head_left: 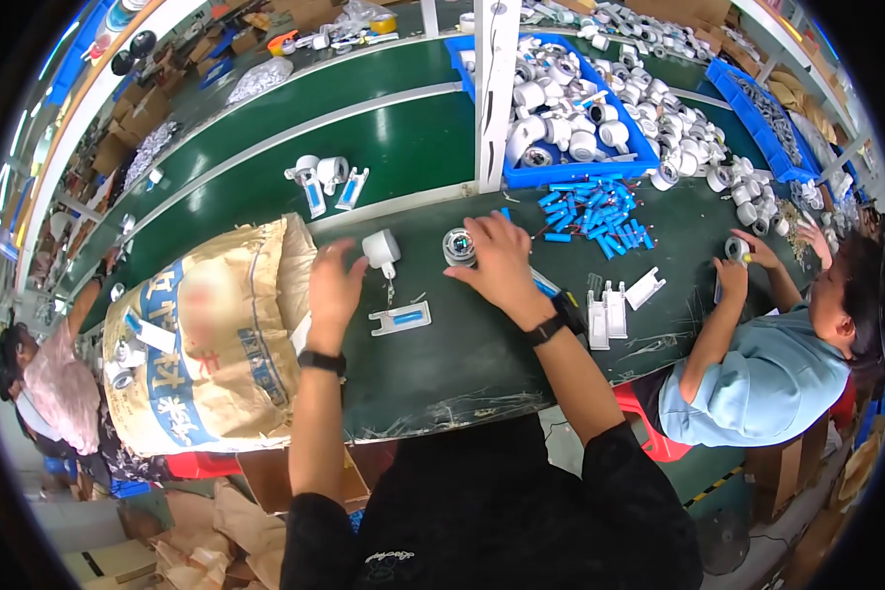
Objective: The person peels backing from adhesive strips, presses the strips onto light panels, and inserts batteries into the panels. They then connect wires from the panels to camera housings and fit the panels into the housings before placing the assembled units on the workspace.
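My left hand (334,293) is open, its fingers apart. Its fingertips are beside a white round housing (382,250), from which a thin wire runs down. Just below lies a white plastic holder (400,318) with a blue cylindrical battery in it. My right hand (506,264) curves its thumb and index finger around the edge of a round white housing (458,247), whose clear lens-like front faces up. Another blue battery part (545,283), partly hidden, lies by my right wrist.
Blue batteries (600,211) lie heaped before a blue tray (580,175) of white housings. White plastic holders (610,313) are right of my right wrist. A large paper sack (221,334) stands at left. A white post (495,98) rises ahead. A co-worker (767,374) sits at right.
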{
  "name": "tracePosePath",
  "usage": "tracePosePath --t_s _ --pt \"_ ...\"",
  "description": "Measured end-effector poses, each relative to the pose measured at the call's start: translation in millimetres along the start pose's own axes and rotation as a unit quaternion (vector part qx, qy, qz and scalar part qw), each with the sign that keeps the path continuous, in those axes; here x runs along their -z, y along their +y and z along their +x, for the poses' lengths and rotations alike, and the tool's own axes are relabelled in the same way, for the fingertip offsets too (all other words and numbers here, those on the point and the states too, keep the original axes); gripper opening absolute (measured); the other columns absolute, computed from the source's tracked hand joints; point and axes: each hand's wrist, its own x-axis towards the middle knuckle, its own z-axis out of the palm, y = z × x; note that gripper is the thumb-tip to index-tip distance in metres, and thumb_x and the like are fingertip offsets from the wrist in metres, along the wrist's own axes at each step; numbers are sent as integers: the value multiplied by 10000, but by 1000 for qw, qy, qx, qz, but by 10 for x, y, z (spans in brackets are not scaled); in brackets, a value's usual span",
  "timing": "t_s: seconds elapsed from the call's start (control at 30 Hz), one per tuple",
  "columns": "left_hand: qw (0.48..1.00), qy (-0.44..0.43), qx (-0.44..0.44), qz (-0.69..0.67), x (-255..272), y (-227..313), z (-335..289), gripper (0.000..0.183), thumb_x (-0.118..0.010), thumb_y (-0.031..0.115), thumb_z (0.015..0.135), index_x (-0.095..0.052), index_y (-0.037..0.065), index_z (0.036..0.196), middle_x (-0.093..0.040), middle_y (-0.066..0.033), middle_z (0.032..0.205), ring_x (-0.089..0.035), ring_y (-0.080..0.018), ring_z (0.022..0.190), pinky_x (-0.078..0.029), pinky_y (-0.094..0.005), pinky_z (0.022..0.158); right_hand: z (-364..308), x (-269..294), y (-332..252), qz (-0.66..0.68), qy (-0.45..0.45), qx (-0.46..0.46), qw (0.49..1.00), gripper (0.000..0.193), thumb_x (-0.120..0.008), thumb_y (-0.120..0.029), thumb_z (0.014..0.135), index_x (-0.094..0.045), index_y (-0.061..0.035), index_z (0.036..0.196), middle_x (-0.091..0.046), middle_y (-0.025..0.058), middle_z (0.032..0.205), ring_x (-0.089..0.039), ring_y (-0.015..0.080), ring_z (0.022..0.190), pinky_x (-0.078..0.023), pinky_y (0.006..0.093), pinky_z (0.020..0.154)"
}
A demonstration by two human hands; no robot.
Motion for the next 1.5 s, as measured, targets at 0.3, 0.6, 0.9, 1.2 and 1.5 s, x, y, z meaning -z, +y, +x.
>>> tracePosePath --t_s 0.3,0.6,0.9,1.2,1.5 --pt "942 -246 196 -117 -185 -64 -249 437 -723 402 946 -776 -30 990 -720 -45 793 -587 -78 745 -485 -282 685 -326 328 344 70 -83 -158 981 416 -824 -205 792 -701 -101 1175 -683 87 1144 -619 326 1110 -467 478 927" --pt "866 -277 290 -298 -59 5 -272 426 -676 436 988 -758 47 1141 -777 -21 965 -622 -75 833 -433 -261 774 -437 30 263 -47 19 -94 994 381 -833 -175 756 -679 -109 1098 -654 69 1086 -586 290 1084 -394 467 944" --pt "845 -298 269 -353 -41 -131 -294 412 -559 427 1062 -739 74 1175 -756 16 930 -603 -61 887 -403 -261 879 -495 140 184 -82 121 -49 988 204 -780 -73 761 -678 -106 935 -600 70 1010 -579 300 941 -458 418 816" --pt "929 -287 165 -166 17 11 -303 376 -618 289 1016 -695 -27 1206 -734 -46 891 -643 -134 812 -483 -290 769 -489 75 233 -6 82 -87 993 121 -748 -91 802 -717 -86 918 -637 90 922 -603 312 901 -494 441 794" --pt "976 -212 8 -44 -155 -10 -243 323 -524 201 1033 -639 -17 1242 -700 -250 1073 -665 -424 993 -513 -481 877 -331 -91 154 45 39 -71 996 86 -724 -94 816 -735 -91 901 -692 100 811 -643 340 795 -522 465 730"
